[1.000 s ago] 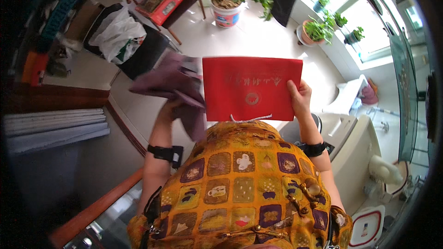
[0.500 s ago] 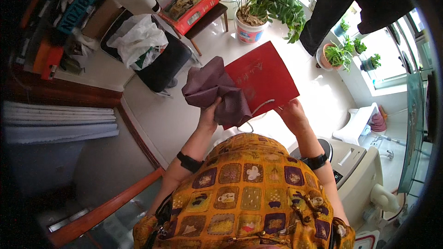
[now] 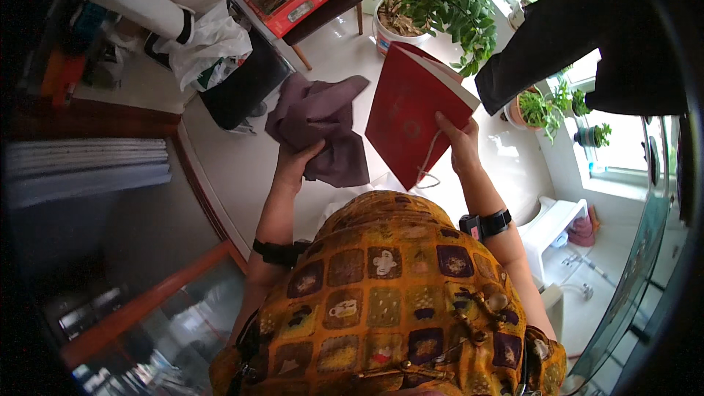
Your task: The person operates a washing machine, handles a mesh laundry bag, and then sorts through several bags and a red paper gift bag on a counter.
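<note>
My left hand is closed on a crumpled purple-brown cloth, with the thumb lying over its lower edge. To the right of it, my right hand grips a red paper bag by its right side, thumb on the front face. The bag is tilted, and its pale inner side shows along the upper right edge. A pale cord handle hangs from the bag below my right thumb. Cloth and bag are held apart in front of my body.
A black chair with a white plastic bag stands at the far left. Behind it a dark stool carries a red box. Potted plants stand far ahead. Dark clothes hang at upper right; a white stool stands at right.
The cloth and the red bag, overlapping before, are now apart. My left hand has moved left with the cloth. The bag has turned, and my right thumb now lies on its front.
</note>
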Demonstrator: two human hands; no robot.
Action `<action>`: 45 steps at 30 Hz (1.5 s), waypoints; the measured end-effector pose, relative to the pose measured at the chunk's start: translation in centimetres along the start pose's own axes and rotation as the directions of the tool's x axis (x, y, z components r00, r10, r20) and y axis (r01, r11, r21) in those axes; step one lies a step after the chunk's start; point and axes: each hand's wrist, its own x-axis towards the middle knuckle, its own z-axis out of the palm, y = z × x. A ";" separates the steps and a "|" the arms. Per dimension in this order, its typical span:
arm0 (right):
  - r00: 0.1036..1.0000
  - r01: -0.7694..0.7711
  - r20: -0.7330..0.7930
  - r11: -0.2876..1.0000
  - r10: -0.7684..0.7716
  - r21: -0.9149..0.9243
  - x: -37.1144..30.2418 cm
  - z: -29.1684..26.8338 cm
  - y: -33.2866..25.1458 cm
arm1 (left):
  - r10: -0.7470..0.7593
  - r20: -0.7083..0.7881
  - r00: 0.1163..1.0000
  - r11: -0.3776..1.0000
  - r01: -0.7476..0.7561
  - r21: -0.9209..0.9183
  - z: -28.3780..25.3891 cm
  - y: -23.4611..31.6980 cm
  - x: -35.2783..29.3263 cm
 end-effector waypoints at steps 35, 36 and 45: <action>0.941 -0.327 -0.142 0.936 0.308 -0.134 29.0 -7.5 8.3 | 0.319 0.138 0.938 0.211 -0.212 0.954 9.4 -4.5 41.2; 0.936 -0.331 -0.168 0.934 0.308 -0.132 29.5 -7.0 8.4 | 0.295 0.228 0.928 0.029 -0.247 0.969 9.8 -3.2 45.1; 0.921 -0.381 -0.234 0.845 0.311 -0.375 34.7 -1.5 8.4 | 0.163 0.317 0.934 -0.497 -0.199 0.844 18.6 7.0 73.3</action>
